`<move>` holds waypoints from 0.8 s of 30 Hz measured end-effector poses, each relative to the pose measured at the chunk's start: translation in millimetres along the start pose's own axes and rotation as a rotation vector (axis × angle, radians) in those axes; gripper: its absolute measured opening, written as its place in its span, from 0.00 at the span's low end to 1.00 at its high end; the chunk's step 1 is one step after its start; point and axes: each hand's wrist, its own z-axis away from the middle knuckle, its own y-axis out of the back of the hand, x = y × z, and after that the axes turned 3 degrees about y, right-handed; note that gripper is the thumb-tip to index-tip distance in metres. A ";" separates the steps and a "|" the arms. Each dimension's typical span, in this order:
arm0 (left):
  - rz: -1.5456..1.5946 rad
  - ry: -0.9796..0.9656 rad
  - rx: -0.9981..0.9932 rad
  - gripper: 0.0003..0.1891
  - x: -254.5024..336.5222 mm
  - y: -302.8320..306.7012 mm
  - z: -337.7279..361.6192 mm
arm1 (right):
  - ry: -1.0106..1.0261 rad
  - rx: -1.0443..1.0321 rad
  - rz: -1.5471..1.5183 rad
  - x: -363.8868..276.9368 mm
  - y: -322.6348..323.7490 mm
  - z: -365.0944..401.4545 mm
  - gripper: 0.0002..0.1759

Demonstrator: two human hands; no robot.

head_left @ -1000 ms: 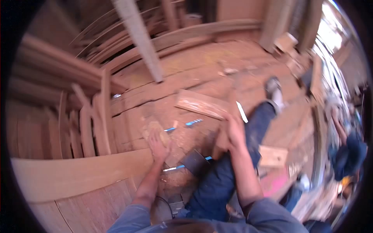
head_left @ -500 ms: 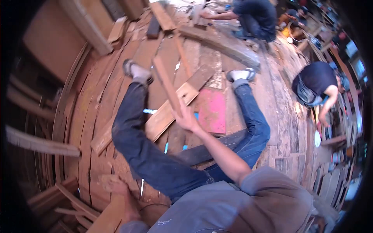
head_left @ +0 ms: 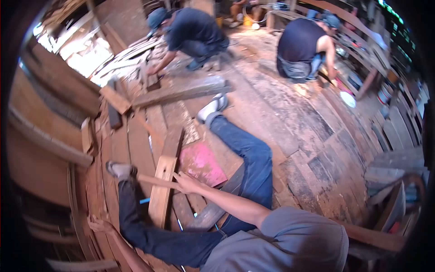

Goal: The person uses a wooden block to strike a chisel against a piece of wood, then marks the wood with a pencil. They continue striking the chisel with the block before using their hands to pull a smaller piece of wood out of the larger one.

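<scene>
My right hand (head_left: 186, 183) grips one end of a flat wooden strip (head_left: 156, 181) between my legs. The strip lies across a pale wooden plank (head_left: 159, 204), which has a small dark hole or knot near its far end. My left hand (head_left: 100, 225) is beyond my left leg, low over the floorboards. It holds nothing, its fingers loosely curled and apart. Under the pale plank's far end is a darker board (head_left: 173, 144), and a pink-faced board (head_left: 204, 164) lies just right of it.
A thick beam (head_left: 181, 92) lies beyond my feet. One person (head_left: 195, 34) squats past it, and another person (head_left: 301, 47) squats at the right. Timber frames (head_left: 50, 136) rise at the left. A dark board (head_left: 213, 216) lies under my right leg. Planks (head_left: 394, 124) stack at the right.
My view has swung to the right. The strip has turned from pointing away to lying crosswise, still in my right hand. My left hand has come forward, off the wood near my left hip.
</scene>
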 end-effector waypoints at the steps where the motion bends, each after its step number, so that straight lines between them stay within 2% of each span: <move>1: 0.146 -0.077 0.023 0.19 36.7 -25.8 -9.4 | -0.014 0.073 -0.120 -9.0 54.7 22.9 0.35; 3: 0.491 -0.125 0.010 0.20 119.6 -84.4 -8.1 | 0.086 0.384 -0.098 23.2 128.9 70.2 0.31; 4: 0.554 -0.097 -0.080 0.20 167.9 -103.2 -0.4 | 0.068 0.616 0.100 30.0 181.5 118.5 0.27; 5: 0.619 -0.083 -0.188 0.20 231.9 -108.2 13.3 | -0.216 0.688 0.271 48.1 213.6 167.5 0.26; 6: 0.777 -0.070 -0.256 0.20 288.9 -118.3 31.0 | -0.503 0.786 0.143 55.5 242.2 218.7 0.29; 7: 0.938 -0.048 -0.342 0.20 345.8 -126.6 57.5 | -0.610 0.911 0.526 110.8 240.0 285.7 0.34; 8: 1.049 -0.056 -0.444 0.20 398.8 -129.9 84.9 | -0.792 0.970 0.613 135.3 243.1 358.4 0.38; 9: 1.149 -0.059 -0.541 0.20 450.0 -128.1 115.0 | -1.107 0.852 0.697 141.7 242.2 422.7 0.40; 10: 1.158 -0.155 -0.623 0.19 499.5 -118.5 147.5 | -1.396 0.708 0.757 137.8 236.0 475.6 0.41; 12: 1.252 -0.306 -0.694 0.18 588.3 -101.1 223.2 | -1.728 0.713 0.575 115.4 214.1 551.4 0.52; 13: 1.340 -0.349 -0.688 0.18 627.8 -89.4 260.6 | -1.772 0.701 0.540 113.2 196.7 584.0 0.54; 14: 1.387 -0.432 -0.723 0.19 662.5 -48.6 289.0 | -1.807 0.683 0.499 124.5 162.8 615.9 0.56; 15: 1.188 -0.698 -0.834 0.20 686.0 -24.0 311.2 | -1.837 0.660 0.455 127.5 138.0 634.0 0.58; 16: 1.370 -0.795 -0.850 0.21 705.1 -15.3 352.9 | -1.776 0.665 0.414 121.3 129.5 636.5 0.58; 17: 1.428 -0.772 -1.035 0.23 719.3 13.4 382.4 | -1.710 0.670 0.369 117.0 122.1 634.3 0.59; 18: 1.314 -0.900 -1.077 0.24 725.9 26.9 417.7 | -1.643 0.676 0.318 113.5 110.7 629.8 0.59; 19: 1.194 -1.029 -1.111 0.25 725.4 33.3 452.0 | -1.600 0.683 0.414 114.1 93.8 626.5 0.59; 21: 1.185 -1.139 -1.329 0.26 708.6 41.0 495.9 | -1.508 0.694 0.621 123.1 68.5 627.5 0.59; 24: 1.027 -1.342 -1.116 0.27 650.5 -15.7 560.6 | -1.467 0.745 0.718 117.4 67.7 615.7 0.59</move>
